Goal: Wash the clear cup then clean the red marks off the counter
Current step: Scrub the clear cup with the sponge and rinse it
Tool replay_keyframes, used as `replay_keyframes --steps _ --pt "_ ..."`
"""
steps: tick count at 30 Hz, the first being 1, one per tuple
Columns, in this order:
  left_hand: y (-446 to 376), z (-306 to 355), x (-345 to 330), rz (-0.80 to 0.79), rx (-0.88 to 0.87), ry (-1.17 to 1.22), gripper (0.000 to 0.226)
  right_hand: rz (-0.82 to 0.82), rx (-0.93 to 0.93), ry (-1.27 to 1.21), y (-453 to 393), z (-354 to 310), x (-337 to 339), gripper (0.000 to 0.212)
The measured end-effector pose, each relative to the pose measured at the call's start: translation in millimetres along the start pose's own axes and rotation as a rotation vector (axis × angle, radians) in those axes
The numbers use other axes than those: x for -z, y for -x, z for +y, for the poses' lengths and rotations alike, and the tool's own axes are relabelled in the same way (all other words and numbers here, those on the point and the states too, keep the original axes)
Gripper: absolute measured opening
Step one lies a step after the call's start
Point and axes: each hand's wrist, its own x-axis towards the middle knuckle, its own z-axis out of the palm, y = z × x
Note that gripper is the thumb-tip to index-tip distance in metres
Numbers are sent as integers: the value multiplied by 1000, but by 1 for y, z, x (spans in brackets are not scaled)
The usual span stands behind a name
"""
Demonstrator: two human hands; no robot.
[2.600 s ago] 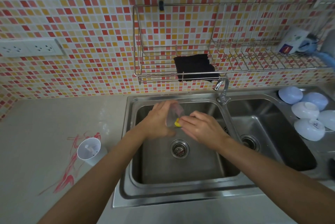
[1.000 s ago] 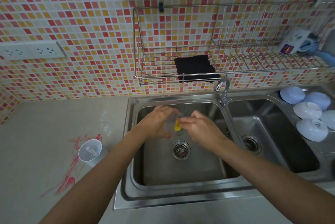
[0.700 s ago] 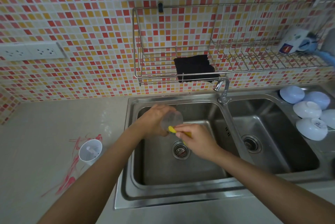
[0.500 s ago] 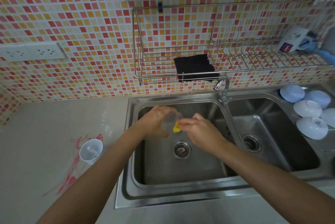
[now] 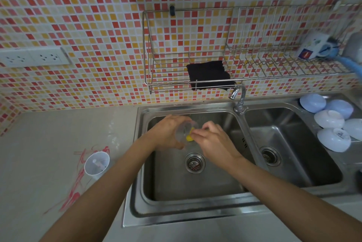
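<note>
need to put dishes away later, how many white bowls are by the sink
5, all upside down right of the sink: back left, back right, middle, front, and one cut off at the frame edge. More may lie beyond it.

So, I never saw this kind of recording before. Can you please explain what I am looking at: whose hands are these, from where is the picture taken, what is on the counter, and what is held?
There is no machine here. A person wears one wide-angle camera on the head, looking forward and down, so you see their own two bare arms.

The left hand holds a clear cup over the left basin of a steel double sink. The right hand pushes a small yellow sponge into the cup's mouth, as if to scrub it.

On the counter, left of the sink, a second plastic cup stands on smeared red marks. Right of the sink lie several pale bowls, upside down. On the tiled wall hangs a wire rack with a black cloth in it. The tap shows no running water.
</note>
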Motion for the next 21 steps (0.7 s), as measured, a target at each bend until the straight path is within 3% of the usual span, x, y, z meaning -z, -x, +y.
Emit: replay_keyframes --steps 8,11,13,17,21 --pt "-6 -6 5 -84 18 74 80 -97 145 43 7 5 4 33" --pt "-7 -7 7 -97 21 149 72 -23 135 50 6 8 0 30" --pt "-6 -6 6 -99 26 182 81 42 133 49 5 7 -2 22" --pt "0 -4 -2 32 16 115 96 77 107 -18 0 0 5 14" --pt "2 -5 -4 120 8 93 85 -108 19 -264 -7 -4 19 29"
